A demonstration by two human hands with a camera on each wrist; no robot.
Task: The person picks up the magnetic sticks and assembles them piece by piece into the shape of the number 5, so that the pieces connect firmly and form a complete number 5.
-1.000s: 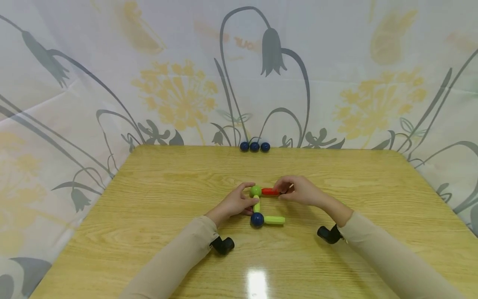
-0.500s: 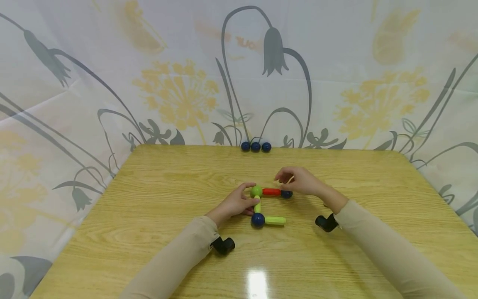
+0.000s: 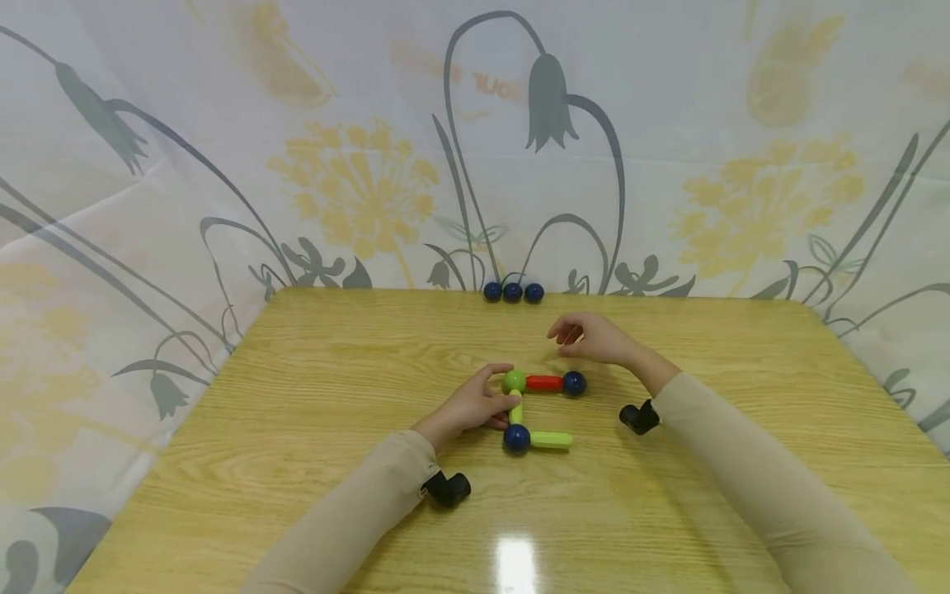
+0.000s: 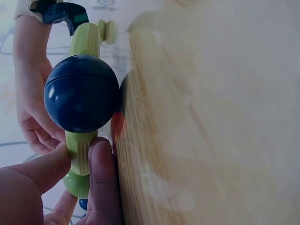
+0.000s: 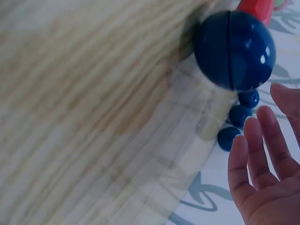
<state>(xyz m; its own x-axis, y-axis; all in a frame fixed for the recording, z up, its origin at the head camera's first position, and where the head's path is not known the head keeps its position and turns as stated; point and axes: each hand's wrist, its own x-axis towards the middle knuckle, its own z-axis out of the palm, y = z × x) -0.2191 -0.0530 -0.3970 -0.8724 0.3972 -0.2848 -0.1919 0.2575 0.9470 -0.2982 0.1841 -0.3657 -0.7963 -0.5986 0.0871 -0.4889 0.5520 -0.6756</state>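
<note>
On the table lies a joined shape of rods and balls. A green ball (image 3: 514, 381) connects a red rod (image 3: 544, 383), which ends in a dark blue ball (image 3: 575, 383). From the green ball a yellow-green rod (image 4: 83, 154) leads to a nearer dark blue ball (image 3: 517, 439), where a second yellow-green rod (image 3: 552, 440) points right. My left hand (image 3: 475, 403) pinches the first yellow-green rod between thumb and finger, another finger by the green ball. Behind the red rod's blue ball, my right hand (image 3: 596, 338) hovers with loosely bent fingers, holding nothing.
Three loose dark blue balls (image 3: 513, 292) sit in a row at the table's back edge, against a flower-patterned cloth (image 3: 371, 124). Wood-grained table top (image 3: 668, 511) surrounds the shape.
My right hand has let go of the end of the red rod and moved back and up from it, so its blue ball now shows fully. The left hand keeps its hold.
</note>
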